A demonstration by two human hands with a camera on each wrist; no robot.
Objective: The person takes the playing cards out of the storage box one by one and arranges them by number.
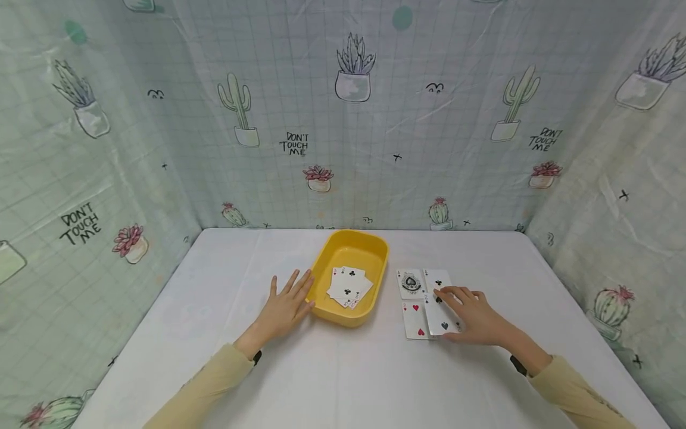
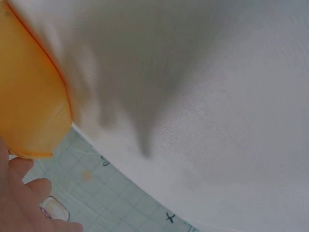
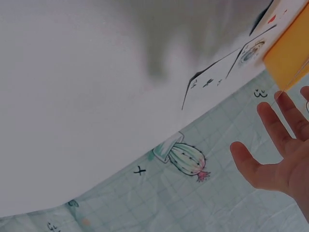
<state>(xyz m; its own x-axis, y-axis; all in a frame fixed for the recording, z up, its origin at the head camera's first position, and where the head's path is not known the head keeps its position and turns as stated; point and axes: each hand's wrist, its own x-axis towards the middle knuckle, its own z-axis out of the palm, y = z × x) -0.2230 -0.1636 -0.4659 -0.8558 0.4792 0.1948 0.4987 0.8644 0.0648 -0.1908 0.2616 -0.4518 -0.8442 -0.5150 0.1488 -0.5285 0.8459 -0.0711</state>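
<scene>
My right hand holds a playing card, a two of spades, by its edges between thumb and fingertips. The held card overlaps the cards laid beneath it: an ace of spades, a two of clubs and a two of hearts. My left hand has its fingers spread, fingertips at the left rim of a yellow tray. Inside that tray lies a small loose pile of cards, face up. In the left wrist view, the left fingers sit beside the tray's edge.
Everything stands on a white table. A patterned cloth curtain with cactus drawings rises behind the table's far edge and along both sides. The tray stands between the left hand and the laid-out cards.
</scene>
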